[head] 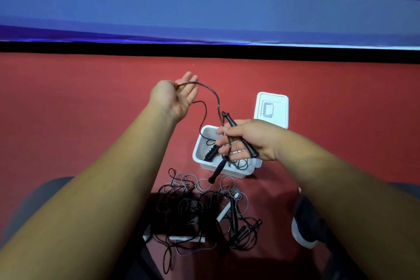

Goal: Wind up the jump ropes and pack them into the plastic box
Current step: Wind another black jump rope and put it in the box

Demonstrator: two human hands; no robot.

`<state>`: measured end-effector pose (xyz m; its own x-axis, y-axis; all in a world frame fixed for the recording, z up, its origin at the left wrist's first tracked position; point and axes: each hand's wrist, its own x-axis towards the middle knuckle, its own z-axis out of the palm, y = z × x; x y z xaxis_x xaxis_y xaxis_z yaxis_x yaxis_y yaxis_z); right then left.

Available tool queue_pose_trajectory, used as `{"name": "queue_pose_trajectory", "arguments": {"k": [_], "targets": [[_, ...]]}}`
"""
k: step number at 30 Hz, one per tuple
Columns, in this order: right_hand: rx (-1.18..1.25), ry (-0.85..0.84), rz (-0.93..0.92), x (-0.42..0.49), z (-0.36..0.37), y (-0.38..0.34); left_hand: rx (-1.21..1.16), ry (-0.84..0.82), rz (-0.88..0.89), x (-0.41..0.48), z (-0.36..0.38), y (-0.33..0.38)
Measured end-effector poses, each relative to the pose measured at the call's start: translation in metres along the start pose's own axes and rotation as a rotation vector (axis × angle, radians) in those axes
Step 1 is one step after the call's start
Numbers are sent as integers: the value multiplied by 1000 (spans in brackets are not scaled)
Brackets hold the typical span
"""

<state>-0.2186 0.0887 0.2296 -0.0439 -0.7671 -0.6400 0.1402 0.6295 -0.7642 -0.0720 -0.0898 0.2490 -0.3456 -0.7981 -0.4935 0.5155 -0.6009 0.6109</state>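
My right hand (pixel 247 140) grips a black jump-rope handle (pixel 234 126) above the white plastic box (pixel 203 161). The dark rope (pixel 214 98) loops up from that hand to my left hand (pixel 176 96), which is raised with fingers nearly straight, the rope running across its palm. The rope's second black handle (pixel 217 171) dangles over the box's front rim. Inside the box lies another black handle with coiled rope (pixel 211 152). A tangled pile of black and grey jump ropes (pixel 200 209) with white and black handles lies on the red floor in front of the box.
The box's white lid (pixel 272 109) lies just behind the box to the right. A dark shoe (pixel 306 223) sits at the right of the pile, and my knees frame the lower corners. A black strip and a blue banner wall stand at the back.
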Motion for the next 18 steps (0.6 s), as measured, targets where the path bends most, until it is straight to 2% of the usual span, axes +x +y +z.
{"name": "queue_pose_trajectory", "arguments": {"k": [3,5,7,9,15,18], "targets": [[104,91,-30,-2,-2,-5,277,124,-15,9,-6,-2],[196,154,-42,0,-5,-10,549,115,-183,10,-9,-9],[284,207,-48,2,-8,-15,757,31,-395,3,-8,-19],[387,245,-53,4,-14,-20,958,-74,-534,-7,-6,-32],[623,409,-101,6,-32,-23,1342,-536,-458,-31,4,-53],[678,457,-114,8,-38,-20,1455,-611,-469,-36,3,-57]]}}
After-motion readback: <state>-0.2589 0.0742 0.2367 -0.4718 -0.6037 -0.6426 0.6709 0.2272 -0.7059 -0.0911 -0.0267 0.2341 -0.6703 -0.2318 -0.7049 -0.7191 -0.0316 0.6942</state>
